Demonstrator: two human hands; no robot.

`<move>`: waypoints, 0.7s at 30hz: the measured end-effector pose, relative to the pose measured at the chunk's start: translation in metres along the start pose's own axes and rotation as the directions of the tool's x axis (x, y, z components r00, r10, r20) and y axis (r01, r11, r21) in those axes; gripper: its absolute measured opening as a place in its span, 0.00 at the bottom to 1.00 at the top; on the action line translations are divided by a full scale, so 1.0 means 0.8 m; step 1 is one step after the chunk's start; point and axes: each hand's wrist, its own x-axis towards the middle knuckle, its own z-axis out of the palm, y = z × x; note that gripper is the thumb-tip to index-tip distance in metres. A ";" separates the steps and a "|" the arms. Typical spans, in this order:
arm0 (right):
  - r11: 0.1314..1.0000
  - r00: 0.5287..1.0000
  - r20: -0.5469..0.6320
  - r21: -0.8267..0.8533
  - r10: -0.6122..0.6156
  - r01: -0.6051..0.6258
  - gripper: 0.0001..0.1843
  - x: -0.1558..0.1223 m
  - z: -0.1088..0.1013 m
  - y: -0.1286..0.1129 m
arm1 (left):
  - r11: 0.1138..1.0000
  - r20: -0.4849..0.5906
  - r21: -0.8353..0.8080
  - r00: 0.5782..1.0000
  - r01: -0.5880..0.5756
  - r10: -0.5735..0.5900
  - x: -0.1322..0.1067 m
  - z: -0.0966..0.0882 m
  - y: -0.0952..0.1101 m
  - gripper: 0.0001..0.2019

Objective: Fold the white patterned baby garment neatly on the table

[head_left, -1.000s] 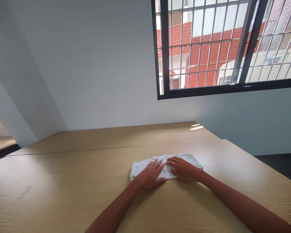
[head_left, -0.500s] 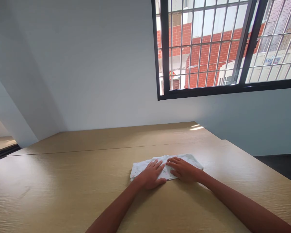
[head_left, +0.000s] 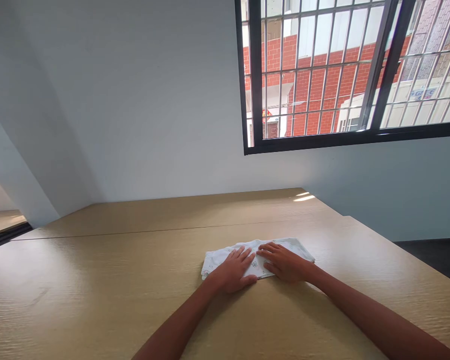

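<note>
A folded white cloth (head_left: 218, 257) with a small faint print lies flat on the wooden table (head_left: 97, 290). My left hand (head_left: 233, 270) rests palm down on the cloth's near left half, fingers stretched out. My right hand (head_left: 284, 262) lies flat on the cloth's right half, fingers spread and pointing left, its fingertips close to those of the left hand. Neither hand grips anything.
The table runs back to a white wall (head_left: 153, 100). A barred window (head_left: 341, 70) with a dark frame is at the upper right, with a red brick building outside. The table's right edge drops to a dark floor (head_left: 435, 257).
</note>
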 end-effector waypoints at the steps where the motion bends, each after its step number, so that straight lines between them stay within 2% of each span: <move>1: 1.000 1.000 -0.001 -0.003 0.001 -0.001 0.18 0.000 0.000 0.000 | 1.000 0.001 0.000 1.000 -0.001 0.001 0.000 0.000 0.000 0.29; 21: 1.000 1.000 0.002 -0.013 0.004 -0.004 0.18 -0.001 0.002 0.001 | 1.000 0.002 -0.003 1.000 0.000 0.000 -0.001 0.002 -0.001 0.29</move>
